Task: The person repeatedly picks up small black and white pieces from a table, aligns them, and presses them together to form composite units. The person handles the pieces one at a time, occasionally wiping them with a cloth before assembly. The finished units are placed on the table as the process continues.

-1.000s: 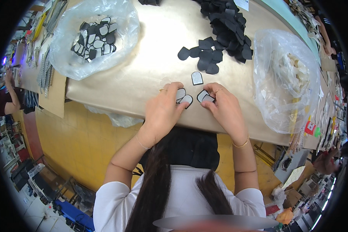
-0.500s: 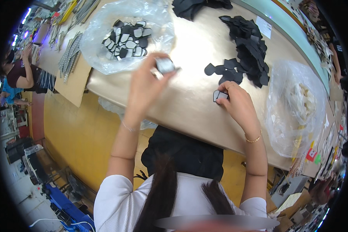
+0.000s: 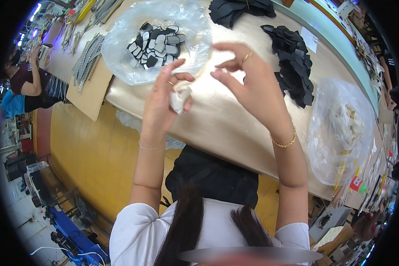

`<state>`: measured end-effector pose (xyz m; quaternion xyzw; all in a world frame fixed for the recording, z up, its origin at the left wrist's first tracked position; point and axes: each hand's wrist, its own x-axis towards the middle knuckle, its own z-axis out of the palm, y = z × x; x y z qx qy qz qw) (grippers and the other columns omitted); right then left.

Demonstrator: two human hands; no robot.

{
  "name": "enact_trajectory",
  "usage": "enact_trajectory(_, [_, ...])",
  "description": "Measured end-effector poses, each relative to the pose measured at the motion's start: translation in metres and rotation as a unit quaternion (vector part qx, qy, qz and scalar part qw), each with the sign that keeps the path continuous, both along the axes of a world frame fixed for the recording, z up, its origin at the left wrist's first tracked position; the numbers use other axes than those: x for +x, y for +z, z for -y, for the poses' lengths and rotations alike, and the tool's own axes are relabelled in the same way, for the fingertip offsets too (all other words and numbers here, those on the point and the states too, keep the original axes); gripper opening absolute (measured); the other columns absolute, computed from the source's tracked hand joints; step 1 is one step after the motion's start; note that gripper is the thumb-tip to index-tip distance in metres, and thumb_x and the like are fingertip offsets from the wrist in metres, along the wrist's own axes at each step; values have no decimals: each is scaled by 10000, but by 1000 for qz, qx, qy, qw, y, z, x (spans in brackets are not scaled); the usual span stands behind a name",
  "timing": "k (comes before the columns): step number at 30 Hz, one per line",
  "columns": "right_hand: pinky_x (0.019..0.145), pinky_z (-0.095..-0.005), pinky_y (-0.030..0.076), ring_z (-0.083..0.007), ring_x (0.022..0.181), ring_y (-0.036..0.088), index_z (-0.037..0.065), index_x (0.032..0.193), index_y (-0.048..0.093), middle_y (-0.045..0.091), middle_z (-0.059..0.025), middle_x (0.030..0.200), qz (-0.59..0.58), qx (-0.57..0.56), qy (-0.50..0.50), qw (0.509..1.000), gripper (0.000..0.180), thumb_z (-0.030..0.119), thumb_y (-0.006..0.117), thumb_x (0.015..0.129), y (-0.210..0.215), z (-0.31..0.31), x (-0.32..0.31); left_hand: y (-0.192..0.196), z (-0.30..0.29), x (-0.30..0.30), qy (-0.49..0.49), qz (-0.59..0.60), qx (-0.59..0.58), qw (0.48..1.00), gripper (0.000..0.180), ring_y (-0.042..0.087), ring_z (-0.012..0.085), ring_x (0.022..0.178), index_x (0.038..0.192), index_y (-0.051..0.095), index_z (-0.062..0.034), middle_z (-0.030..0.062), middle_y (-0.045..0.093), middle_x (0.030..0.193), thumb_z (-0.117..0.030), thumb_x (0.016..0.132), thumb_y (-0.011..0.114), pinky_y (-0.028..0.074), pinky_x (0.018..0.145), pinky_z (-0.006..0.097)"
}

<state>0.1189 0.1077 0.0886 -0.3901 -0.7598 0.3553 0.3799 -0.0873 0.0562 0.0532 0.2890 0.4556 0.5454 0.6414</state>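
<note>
Presently left hand [image 3: 164,99], raised, pinches small white crumpled paper scrap [image 3: 180,98]; right hand [image 3: 248,84] at 3 o'clock, fingers spread, holding nothing, above bare tan tabletop [image 3: 217,128].

A long worktable [image 3: 217,128] with a glossy beige top runs across the view, a pale green strip along its far edge. On it, at the far left, sits an open clear plastic bag [image 3: 164,40] full of grey and black flat cut pieces. Just left of that, a cardboard sheet [image 3: 91,88] overhangs the edge. Farther right lies a heap of black cut pieces [image 3: 292,66], and at the right end a 2nd clear bag [image 3: 341,128] holding pale pieces.
</note>
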Motion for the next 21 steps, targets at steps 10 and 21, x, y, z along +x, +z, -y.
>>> enact_trajectory(10, [712,-261,516,-104,781,639,23,960,698,680,-41,902,-77,-240,14,968,129,127,750,906,-41,55,45,-19,21,46,-153,89,-83,981,417,679,194,743,1260,547,-2,102,640,1061,-369,1073,486,577,512,282])
enact_trajectory(21, [731,-268,472,-113,774,554,29,1023,716,639,-29,914,-12,-153,-34,988,196,62,792,846,-40,94,77,-35,42,66,-231,12,-52,971,196,661,119,863,1044,642,-21,57,696,987,-117,926,764,546,745,275])
